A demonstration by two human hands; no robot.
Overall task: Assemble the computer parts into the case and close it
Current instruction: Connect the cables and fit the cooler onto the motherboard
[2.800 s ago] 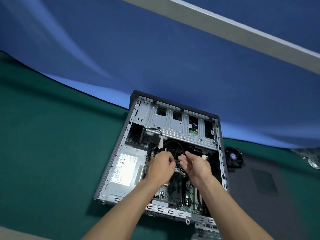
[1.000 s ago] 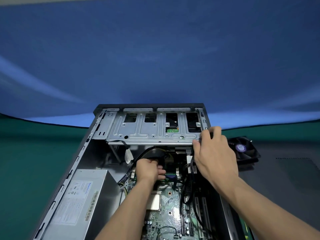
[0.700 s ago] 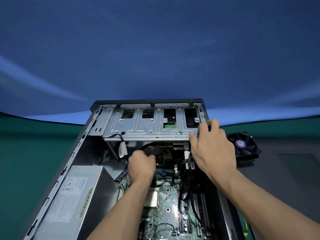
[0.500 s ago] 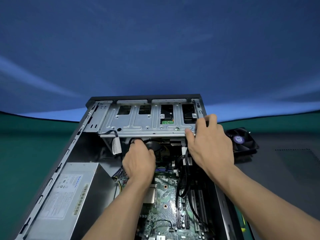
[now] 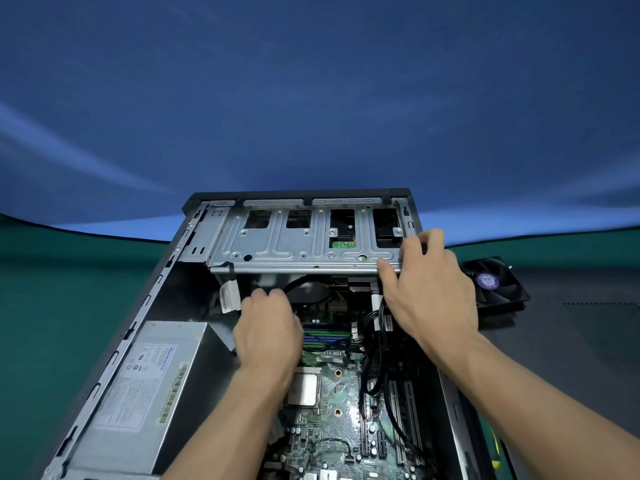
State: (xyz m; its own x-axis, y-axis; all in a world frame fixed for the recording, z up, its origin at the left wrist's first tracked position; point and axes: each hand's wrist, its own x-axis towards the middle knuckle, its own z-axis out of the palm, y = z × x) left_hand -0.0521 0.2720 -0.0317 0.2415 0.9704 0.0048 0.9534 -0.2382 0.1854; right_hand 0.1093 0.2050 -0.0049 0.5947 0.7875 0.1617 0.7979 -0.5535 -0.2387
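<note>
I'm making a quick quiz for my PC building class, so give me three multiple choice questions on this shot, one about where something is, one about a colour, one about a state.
1. Where does the loose fan lie?
A. outside the case, on its right
B. on the power supply
C. inside the drive cage

2. What colour is the fan's centre label?
A. red
B. purple
C. yellow

3. What is the right hand doing?
A. hanging idle
B. lifting the fan
C. gripping the drive cage edge

Answers: 1 A, it sits on the table beyond the case wall. 2 B, the round hub sticker is purple. 3 C, its fingers curl over the cage's right end.
</note>
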